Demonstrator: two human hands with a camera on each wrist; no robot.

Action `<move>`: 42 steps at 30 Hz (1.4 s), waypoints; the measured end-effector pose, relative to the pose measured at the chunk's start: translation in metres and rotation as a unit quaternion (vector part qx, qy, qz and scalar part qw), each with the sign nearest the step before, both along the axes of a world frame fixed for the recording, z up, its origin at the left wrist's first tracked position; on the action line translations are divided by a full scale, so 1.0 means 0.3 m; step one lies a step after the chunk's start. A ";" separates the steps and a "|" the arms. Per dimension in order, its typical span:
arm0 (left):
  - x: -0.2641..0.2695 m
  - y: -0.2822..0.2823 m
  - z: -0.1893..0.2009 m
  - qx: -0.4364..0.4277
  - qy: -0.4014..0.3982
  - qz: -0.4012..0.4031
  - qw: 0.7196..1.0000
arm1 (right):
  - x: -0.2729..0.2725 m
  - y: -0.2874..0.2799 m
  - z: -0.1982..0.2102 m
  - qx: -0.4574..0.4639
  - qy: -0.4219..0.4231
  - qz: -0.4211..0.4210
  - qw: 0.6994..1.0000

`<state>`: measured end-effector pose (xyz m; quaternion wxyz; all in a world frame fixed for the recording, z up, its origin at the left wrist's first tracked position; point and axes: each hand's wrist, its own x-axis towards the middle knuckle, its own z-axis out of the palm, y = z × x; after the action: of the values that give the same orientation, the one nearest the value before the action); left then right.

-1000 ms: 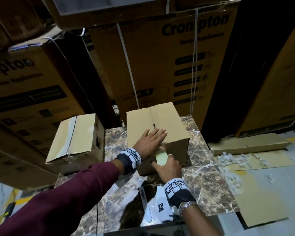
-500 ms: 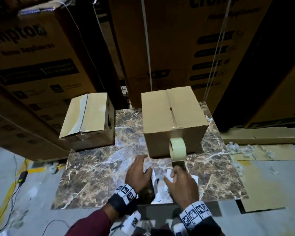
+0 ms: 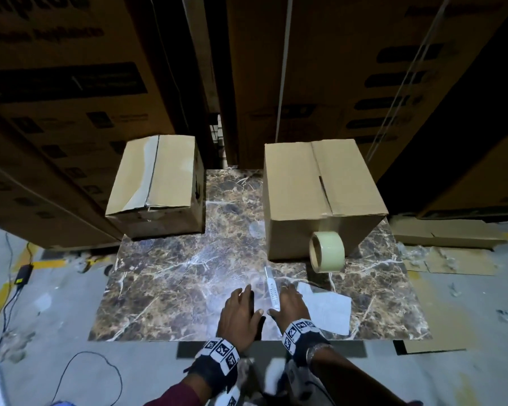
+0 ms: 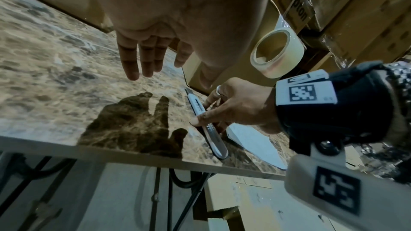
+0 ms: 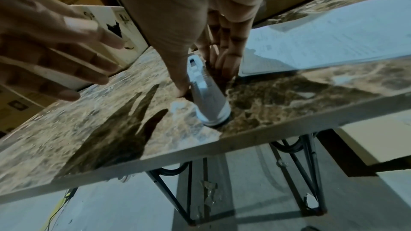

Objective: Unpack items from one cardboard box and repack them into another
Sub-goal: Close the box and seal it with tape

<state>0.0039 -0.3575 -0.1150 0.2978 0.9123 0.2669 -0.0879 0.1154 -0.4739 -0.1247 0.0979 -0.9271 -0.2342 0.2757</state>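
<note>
On the surface (image 3: pixel 165 288): two closed boxes, left box (image 3: pixel 156 183), right box (image 3: pixel 320 197)
Right hand (image 3: pixel 289 303): pinches white knife (image 3: pixel 272 290)
Left hand (image 3: pixel 239 313): flat, fingers straight, holds nothing
Tape roll (image 3: pixel 326 251): touching right box

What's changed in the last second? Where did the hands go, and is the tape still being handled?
Both hands came back off the right box to the table's near edge. The right hand let go of the tape roll, which hangs from the box front, and now pinches the utility knife. The left hand hovers open. Both boxes stayed put.
</note>
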 end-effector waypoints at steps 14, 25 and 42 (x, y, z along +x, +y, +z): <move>-0.044 0.089 0.064 -0.013 -0.106 0.037 0.994 | -0.016 -0.047 0.049 0.187 0.030 -0.018 0.982; 0.101 0.015 0.149 0.030 -0.114 -0.068 0.991 | 0.114 -0.331 0.453 0.407 -0.042 -0.042 0.911; 0.566 -0.358 0.372 -0.455 -0.219 0.248 0.826 | 0.742 -0.193 0.676 0.150 -0.190 0.256 0.936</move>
<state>0.1739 -0.4650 -0.0032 0.7419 0.5714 0.3418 0.0793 0.3381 -0.5319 0.0782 0.1153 -0.8454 -0.5166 0.0715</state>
